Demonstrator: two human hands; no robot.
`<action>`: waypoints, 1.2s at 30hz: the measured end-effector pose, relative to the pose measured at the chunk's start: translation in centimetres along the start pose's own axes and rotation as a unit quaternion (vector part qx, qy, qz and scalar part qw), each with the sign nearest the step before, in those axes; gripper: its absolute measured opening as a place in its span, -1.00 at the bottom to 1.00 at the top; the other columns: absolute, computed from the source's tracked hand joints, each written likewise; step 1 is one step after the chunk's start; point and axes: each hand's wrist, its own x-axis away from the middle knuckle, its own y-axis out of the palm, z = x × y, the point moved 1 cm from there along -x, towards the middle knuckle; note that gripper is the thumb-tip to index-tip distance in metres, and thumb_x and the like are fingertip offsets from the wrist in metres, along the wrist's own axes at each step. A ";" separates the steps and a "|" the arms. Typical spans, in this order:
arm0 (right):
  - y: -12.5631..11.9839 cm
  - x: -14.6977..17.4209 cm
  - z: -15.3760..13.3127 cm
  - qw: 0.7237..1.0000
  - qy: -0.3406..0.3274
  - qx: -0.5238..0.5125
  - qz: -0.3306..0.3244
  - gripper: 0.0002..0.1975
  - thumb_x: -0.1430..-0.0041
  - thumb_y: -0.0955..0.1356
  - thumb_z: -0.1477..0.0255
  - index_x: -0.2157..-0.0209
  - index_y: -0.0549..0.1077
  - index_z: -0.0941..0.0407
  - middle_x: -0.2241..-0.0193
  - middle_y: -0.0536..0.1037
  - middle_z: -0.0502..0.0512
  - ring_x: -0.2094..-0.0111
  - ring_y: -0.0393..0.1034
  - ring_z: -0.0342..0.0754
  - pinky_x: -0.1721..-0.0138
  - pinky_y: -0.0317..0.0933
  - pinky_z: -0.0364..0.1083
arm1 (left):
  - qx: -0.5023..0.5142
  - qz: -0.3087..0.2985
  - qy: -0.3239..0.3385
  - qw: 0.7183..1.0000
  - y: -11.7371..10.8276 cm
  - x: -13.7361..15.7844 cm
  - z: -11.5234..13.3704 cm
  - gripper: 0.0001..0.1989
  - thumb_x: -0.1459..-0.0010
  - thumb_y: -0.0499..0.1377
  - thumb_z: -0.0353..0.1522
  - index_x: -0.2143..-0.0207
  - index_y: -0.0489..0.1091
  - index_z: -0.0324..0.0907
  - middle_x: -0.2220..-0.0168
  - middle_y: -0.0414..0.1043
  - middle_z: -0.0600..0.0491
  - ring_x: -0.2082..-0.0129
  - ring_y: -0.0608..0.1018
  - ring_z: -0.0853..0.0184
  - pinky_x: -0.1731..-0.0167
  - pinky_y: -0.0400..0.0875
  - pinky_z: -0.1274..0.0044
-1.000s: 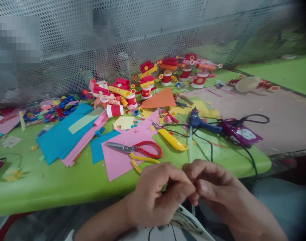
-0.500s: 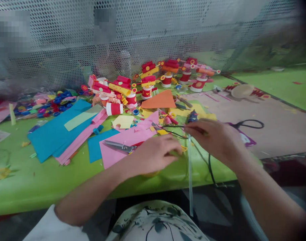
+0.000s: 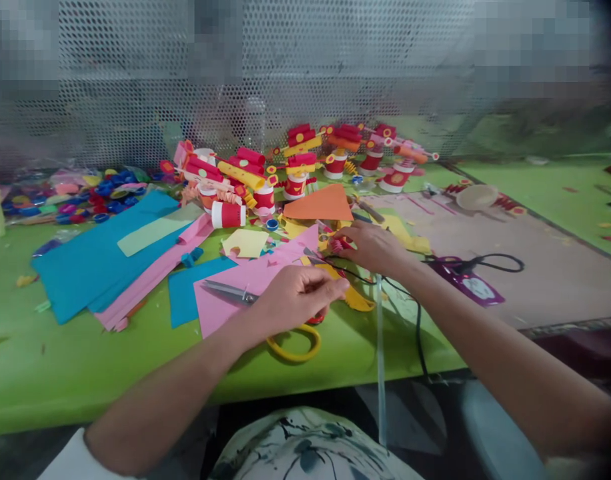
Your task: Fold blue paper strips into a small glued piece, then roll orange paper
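Observation:
My right hand (image 3: 375,248) reaches over the scraps, its fingertips closed at a small pink coiled paper piece (image 3: 339,245). My left hand (image 3: 303,297) hovers low above the table's near side, fingers curled and thumb forward; whatever it may hold is hidden. Under its wrist lies a pair of scissors (image 3: 230,291) with a yellow handle loop, blades on pink paper (image 3: 213,313). Another handle, red, shows partly behind the left fingers. A clear stick (image 3: 380,373) hangs down past the table edge beneath my right forearm, beside a black cord (image 3: 419,333).
Several red-and-white paper-cup figures (image 3: 295,183) stand along the mesh screen (image 3: 310,60). Blue paper sheets (image 3: 85,267) and a bag of colourful caps (image 3: 80,200) lie left. A purple labelled item (image 3: 473,283) rests right, near a beige cup (image 3: 478,197).
My right hand has moved left and forward from the dark cord to the pink scraps. My left hand has shifted slightly, its fingers more curled; the yellow scissor loop now shows.

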 end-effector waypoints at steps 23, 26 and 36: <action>-3.7 7.9 -6.3 0.874 -0.018 -0.469 0.127 -0.57 -0.20 0.48 0.35 -0.09 0.41 -0.01 -0.01 0.56 0.15 0.06 0.53 0.08 0.14 0.51 0.03 | 0.121 0.173 0.072 0.975 -0.4 -1.0 -1.2 -0.66 -0.09 0.40 -0.30 0.08 0.56 -0.21 0.15 0.63 -0.05 0.19 0.63 0.30 0.15 0.55 0.46; -4.0 7.8 -5.7 0.847 -0.011 -0.519 0.118 -0.64 -0.20 0.49 0.32 -0.02 0.47 0.01 0.01 0.59 0.16 0.05 0.54 0.07 0.12 0.52 0.01 | 0.047 0.181 0.094 0.978 -0.3 -0.8 -0.8 -0.70 -0.14 0.36 -0.32 0.06 0.56 -0.20 0.13 0.62 -0.06 0.20 0.62 0.32 0.17 0.56 0.48; -2.9 7.7 -4.8 0.798 0.031 -0.589 0.122 -0.70 -0.11 0.55 0.36 0.10 0.58 0.03 0.19 0.66 0.08 0.18 0.59 -0.04 0.17 0.51 -0.11 | -0.025 0.154 0.129 0.979 -0.1 -0.6 -0.8 -0.71 -0.24 0.28 -0.35 -0.01 0.55 -0.16 0.08 0.56 -0.06 0.13 0.59 0.32 0.21 0.55 0.55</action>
